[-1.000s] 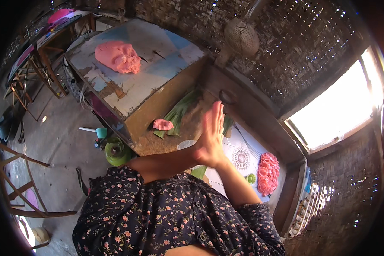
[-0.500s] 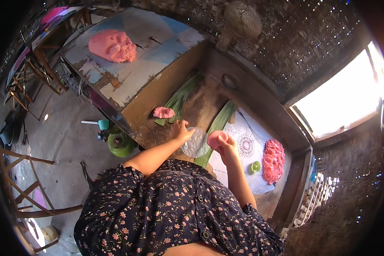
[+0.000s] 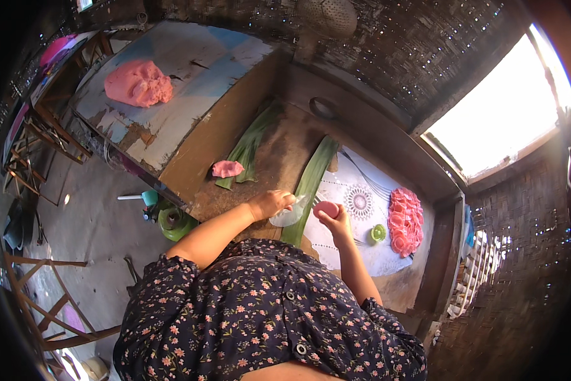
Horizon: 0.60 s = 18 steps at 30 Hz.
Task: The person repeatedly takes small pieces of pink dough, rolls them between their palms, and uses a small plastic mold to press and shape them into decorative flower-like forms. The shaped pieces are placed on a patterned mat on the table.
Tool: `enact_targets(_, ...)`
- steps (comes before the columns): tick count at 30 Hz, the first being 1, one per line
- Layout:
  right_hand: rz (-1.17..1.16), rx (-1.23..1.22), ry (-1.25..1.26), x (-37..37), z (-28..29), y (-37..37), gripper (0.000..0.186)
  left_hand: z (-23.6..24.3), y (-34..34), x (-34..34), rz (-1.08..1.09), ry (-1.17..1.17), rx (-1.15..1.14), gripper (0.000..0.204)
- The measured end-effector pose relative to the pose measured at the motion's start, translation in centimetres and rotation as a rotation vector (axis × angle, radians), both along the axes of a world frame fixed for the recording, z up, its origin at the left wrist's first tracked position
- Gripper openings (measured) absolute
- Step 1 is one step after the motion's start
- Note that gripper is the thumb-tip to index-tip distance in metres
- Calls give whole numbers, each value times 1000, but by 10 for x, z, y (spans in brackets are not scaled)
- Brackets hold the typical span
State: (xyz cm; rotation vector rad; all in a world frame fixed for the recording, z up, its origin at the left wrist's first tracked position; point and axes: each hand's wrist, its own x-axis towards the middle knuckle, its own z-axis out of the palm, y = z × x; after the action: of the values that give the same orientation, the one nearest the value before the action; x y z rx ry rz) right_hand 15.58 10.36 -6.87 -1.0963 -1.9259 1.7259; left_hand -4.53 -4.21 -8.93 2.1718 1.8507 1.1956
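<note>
My left hand (image 3: 274, 204) pinches a clear, round plastic sheet (image 3: 288, 216) over the brown worktop. Just right of it, my right hand (image 3: 335, 222) holds a pink disc of dough (image 3: 325, 208), thumb beneath its near side. A long green leaf strip (image 3: 315, 170) runs between the worktop and a white patterned sheet (image 3: 360, 174). A small pink lump (image 3: 227, 169) rests on other leaves (image 3: 247, 147) above my left hand. On the white sheet are a green round object (image 3: 378, 233) and a pile of thin pink pieces (image 3: 405, 221).
A large pink dough mass (image 3: 137, 84) sits on a worn raised box (image 3: 196, 63) at back left. A green object (image 3: 172, 220), a teal dipper (image 3: 149, 197) and wooden frames (image 3: 55, 265) are at left. A bright window opening (image 3: 489, 105) and woven walls surround the right side.
My hands have come down from being raised and pressed together. My left hand took hold of the plastic and has lifted it slightly. The pink disc is now seen in my right hand.
</note>
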Motion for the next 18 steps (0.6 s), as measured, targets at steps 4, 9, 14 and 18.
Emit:
enact_targets(4, 125, 266, -72, -18, 7, 5, 64, 54, -1, -12, -157, -342, -157, 10)
enact_targets(9, 357, -315, 158, -42, 23, -3, 62, 101, -9, -31, -173, -441, -165, 8)
enact_targets(14, 500, -369, 75, -51, 32, 4, 50, 90, -8, -31, 160, -288, 0, 13)
enact_targets(18, 48, -507, 229, -47, 26, 30, 53, 43, -20, 8, 529, -345, -168, 25)
